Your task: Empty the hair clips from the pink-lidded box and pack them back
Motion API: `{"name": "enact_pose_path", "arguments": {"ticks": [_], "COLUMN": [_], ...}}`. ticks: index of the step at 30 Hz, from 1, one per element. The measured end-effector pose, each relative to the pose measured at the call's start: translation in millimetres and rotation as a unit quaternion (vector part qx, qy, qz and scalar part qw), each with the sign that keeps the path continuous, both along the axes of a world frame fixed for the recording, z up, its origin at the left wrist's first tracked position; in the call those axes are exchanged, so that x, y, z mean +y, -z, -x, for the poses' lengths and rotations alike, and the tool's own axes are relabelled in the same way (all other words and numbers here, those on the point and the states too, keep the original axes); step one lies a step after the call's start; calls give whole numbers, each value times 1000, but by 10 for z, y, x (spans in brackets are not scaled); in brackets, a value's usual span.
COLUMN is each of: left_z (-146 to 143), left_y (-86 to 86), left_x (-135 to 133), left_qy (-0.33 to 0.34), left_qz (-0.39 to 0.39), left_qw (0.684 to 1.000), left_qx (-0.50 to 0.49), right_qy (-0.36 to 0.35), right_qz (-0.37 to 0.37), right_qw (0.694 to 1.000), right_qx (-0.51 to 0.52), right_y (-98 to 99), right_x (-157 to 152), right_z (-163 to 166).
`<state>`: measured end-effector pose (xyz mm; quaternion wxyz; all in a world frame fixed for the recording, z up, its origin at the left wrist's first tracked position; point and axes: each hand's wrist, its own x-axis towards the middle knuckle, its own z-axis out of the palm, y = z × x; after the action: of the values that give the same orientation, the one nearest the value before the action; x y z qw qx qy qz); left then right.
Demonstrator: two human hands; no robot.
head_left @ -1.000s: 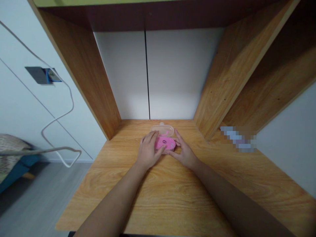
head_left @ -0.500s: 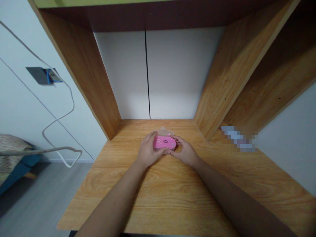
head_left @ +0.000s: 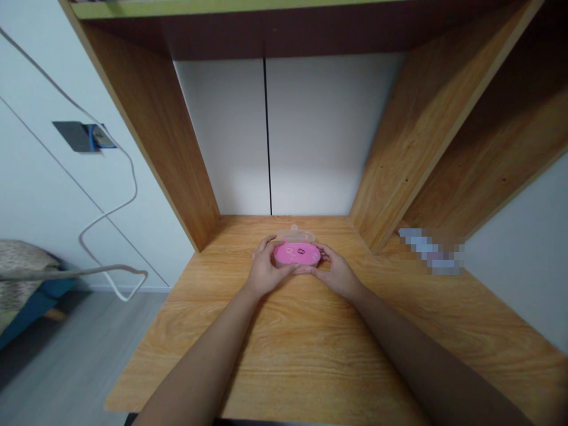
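A pink oval box (head_left: pixel 296 254) with small line drawings on its top rests on the wooden desk, towards the back. At its left end my left hand (head_left: pixel 265 267) curls around it, thumb along the front edge and fingers at the far side. My right hand (head_left: pixel 336 273) clasps the opposite end the same way, with its thumb near the left one. Just behind the box is a see-through plastic flap or lid (head_left: pixel 295 235) with a small rounded tab. Clear material also shows under the box's front edge. My fingers hide both ends.
The wooden desk (head_left: pixel 284 355) runs up to a white back panel (head_left: pixel 310 142) between two wooden uprights. A shelf (head_left: pixel 266 35) hangs overhead. Blurred-out items (head_left: pixel 428 251) lie at the right. A white cable (head_left: pixel 133 171) dangles by the wall at left.
The pink top shows more fully now, as my left hand's fingers have shifted left and spread somewhat. My right hand stays at its end. The view has shifted slightly.
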<state>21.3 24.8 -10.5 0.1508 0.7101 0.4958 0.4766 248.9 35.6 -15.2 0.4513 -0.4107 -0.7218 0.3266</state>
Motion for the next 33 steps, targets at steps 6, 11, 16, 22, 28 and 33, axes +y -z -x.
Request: {"name": "enact_pose_path", "arguments": {"ticks": [6, 11, 16, 22, 28, 33], "left_z": [23, -22, -61, -63, -76, -72], "left_y": [41, -30, -59, -34, -45, -19], "left_x": [43, 0, -20, -26, -48, -18], "left_qy": [15, 8, 24, -34, -54, -57], "left_qz": [2, -17, -25, -8, -31, -34], "left_qw": [997, 995, 991, 990, 989, 986], "left_qx": [-80, -96, -129, -140, -131, -153], "right_qy": [1, 6, 13, 27, 131, 219], "right_qz": [10, 4, -4, -19, -20, 7], "right_qw": [1000, 1000, 999, 999, 991, 975], "right_qx": [-5, -19, -31, -29, -25, 40], "right_y": [4, 22, 32, 58, 103, 158], "right_x": [3, 9, 13, 36, 112, 216], "right_z": [-8, -10, -8, -1, -72, -170]}}
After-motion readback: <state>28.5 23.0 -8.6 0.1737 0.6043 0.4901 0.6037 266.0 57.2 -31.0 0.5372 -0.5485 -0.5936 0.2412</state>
